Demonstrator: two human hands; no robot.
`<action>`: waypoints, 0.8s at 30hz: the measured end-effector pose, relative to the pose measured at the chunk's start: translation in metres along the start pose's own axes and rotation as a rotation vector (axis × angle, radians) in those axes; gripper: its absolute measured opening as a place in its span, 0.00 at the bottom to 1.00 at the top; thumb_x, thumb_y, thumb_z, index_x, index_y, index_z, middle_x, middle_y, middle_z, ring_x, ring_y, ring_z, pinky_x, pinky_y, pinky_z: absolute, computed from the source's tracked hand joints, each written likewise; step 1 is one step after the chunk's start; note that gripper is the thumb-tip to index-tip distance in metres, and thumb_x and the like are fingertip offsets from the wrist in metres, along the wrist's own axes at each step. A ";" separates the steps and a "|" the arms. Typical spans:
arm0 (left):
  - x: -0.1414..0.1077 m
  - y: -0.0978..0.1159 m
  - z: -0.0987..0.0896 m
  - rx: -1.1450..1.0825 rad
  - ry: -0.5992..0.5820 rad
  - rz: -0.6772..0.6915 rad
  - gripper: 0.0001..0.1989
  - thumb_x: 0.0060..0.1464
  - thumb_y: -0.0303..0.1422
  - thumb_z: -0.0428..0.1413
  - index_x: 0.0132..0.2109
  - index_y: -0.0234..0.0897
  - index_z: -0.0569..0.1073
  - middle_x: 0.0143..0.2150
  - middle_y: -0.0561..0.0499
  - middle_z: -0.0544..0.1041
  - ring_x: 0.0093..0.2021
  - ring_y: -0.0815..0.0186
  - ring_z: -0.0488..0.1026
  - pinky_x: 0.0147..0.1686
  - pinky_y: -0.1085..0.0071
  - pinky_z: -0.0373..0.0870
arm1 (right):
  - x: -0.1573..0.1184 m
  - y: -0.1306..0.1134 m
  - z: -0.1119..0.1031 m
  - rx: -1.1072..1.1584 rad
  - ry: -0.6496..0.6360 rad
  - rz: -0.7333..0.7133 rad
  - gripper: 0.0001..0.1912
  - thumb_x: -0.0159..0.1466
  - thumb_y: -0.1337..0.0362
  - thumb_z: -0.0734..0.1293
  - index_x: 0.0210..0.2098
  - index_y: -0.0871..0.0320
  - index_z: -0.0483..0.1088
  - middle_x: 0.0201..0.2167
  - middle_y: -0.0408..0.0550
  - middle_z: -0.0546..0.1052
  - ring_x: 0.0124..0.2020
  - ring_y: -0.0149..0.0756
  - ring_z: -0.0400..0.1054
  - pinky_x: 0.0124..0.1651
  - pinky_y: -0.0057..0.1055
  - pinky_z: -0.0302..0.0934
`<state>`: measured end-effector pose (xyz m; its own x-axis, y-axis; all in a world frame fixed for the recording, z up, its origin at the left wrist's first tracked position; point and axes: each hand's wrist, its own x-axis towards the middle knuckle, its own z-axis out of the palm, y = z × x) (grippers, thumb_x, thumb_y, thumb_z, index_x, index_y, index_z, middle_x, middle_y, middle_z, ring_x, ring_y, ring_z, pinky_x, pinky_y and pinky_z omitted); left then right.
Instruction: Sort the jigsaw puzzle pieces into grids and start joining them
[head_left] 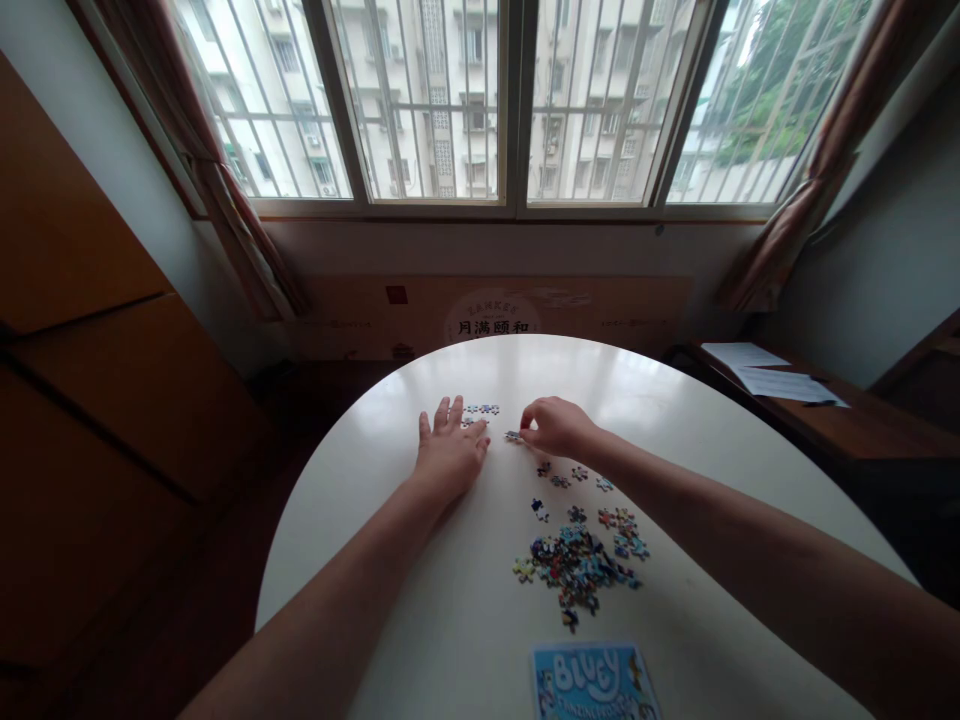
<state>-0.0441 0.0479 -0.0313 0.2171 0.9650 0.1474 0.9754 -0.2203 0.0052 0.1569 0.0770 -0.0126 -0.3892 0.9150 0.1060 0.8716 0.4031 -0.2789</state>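
The left hand (451,452) rests palm down on the white desk (337,560), left of centre toward the far side, with its fingers spread. It grips nothing visible. Its fingertips lie at a short row of puzzle pieces (486,409) and a smaller group of pieces (469,422) just nearer than that row; the fingers partly cover both.

The right hand (556,426) is positioned to the right of the left hand, with its fingers curled. Thumb and forefinger are closed on the right end of a flat puzzle piece (513,436). This piece is located between the two hands, at or just above the desk surface; contact with the surface cannot be determined.

Several loose pieces (580,473) lie below the right wrist, spaced apart. Nearer, a dense multicoloured pile (577,562) occupies the desk, with single pieces around its border. At the near edge of the view is a blue item marked "BLUEY" (594,682), cut off by the frame.

Beyond the desk, a printed panel (337,315) stands below a barred window (439,110). At right, papers (780,380) lie on a brown wooden surface (885,425).
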 end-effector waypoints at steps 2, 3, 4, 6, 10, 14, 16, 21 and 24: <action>-0.001 -0.002 -0.002 -0.013 -0.002 -0.013 0.22 0.67 0.42 0.46 0.65 0.49 0.69 0.75 0.44 0.49 0.74 0.48 0.42 0.67 0.40 0.41 | 0.012 0.001 0.002 0.002 0.002 -0.015 0.07 0.61 0.64 0.69 0.33 0.58 0.80 0.39 0.51 0.81 0.40 0.41 0.73 0.38 0.31 0.63; -0.001 -0.004 -0.002 -0.019 -0.003 -0.023 0.23 0.67 0.41 0.46 0.65 0.49 0.69 0.75 0.44 0.49 0.74 0.48 0.42 0.68 0.41 0.41 | 0.016 0.003 0.002 0.006 0.006 -0.034 0.07 0.62 0.64 0.69 0.34 0.57 0.81 0.39 0.51 0.81 0.39 0.40 0.74 0.38 0.30 0.63; -0.001 -0.005 -0.003 -0.025 -0.003 -0.035 0.23 0.67 0.41 0.46 0.65 0.49 0.69 0.75 0.44 0.49 0.74 0.48 0.42 0.68 0.41 0.42 | 0.019 0.007 0.000 0.012 0.010 -0.061 0.07 0.63 0.65 0.68 0.36 0.57 0.81 0.40 0.49 0.81 0.40 0.39 0.74 0.40 0.30 0.64; -0.001 -0.008 -0.003 -0.030 -0.005 -0.049 0.22 0.67 0.39 0.47 0.65 0.49 0.69 0.75 0.44 0.49 0.74 0.48 0.43 0.68 0.41 0.43 | 0.021 0.016 -0.004 0.021 0.013 -0.138 0.11 0.64 0.69 0.66 0.40 0.54 0.81 0.42 0.47 0.80 0.40 0.36 0.74 0.43 0.30 0.65; 0.002 -0.010 0.001 -0.036 0.021 -0.022 0.21 0.65 0.35 0.48 0.63 0.50 0.71 0.75 0.45 0.51 0.74 0.49 0.44 0.68 0.41 0.44 | 0.021 0.025 -0.005 0.026 -0.029 -0.344 0.19 0.65 0.75 0.63 0.47 0.49 0.80 0.48 0.43 0.79 0.49 0.34 0.73 0.52 0.31 0.64; 0.003 -0.010 0.006 -0.036 0.025 -0.005 0.22 0.66 0.34 0.47 0.63 0.52 0.72 0.74 0.44 0.52 0.74 0.49 0.45 0.67 0.41 0.44 | 0.022 0.021 0.005 0.008 -0.054 -0.457 0.21 0.65 0.75 0.64 0.48 0.46 0.79 0.49 0.41 0.79 0.50 0.34 0.72 0.52 0.31 0.63; 0.004 -0.010 0.008 -0.040 0.006 -0.001 0.22 0.66 0.34 0.47 0.63 0.52 0.72 0.75 0.45 0.51 0.74 0.48 0.45 0.67 0.40 0.44 | 0.024 0.020 0.009 0.000 -0.042 -0.461 0.17 0.65 0.73 0.66 0.46 0.47 0.80 0.47 0.42 0.80 0.48 0.35 0.72 0.51 0.31 0.63; 0.005 -0.011 0.012 -0.056 -0.022 -0.001 0.23 0.65 0.33 0.47 0.62 0.53 0.72 0.75 0.47 0.51 0.74 0.48 0.43 0.67 0.39 0.42 | 0.031 0.025 0.016 -0.013 0.012 -0.377 0.09 0.64 0.68 0.70 0.41 0.49 0.82 0.42 0.44 0.80 0.45 0.36 0.72 0.46 0.29 0.63; 0.005 -0.011 0.011 -0.058 -0.024 -0.013 0.23 0.63 0.32 0.48 0.62 0.54 0.72 0.75 0.48 0.51 0.74 0.48 0.43 0.67 0.38 0.41 | 0.036 0.024 0.022 -0.003 0.033 -0.310 0.09 0.63 0.67 0.71 0.40 0.49 0.82 0.40 0.43 0.81 0.40 0.34 0.72 0.43 0.27 0.62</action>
<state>-0.0531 0.0566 -0.0419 0.2059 0.9708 0.1229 0.9746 -0.2148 0.0640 0.1574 0.1196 -0.0363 -0.6269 0.7485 0.2161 0.7138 0.6630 -0.2259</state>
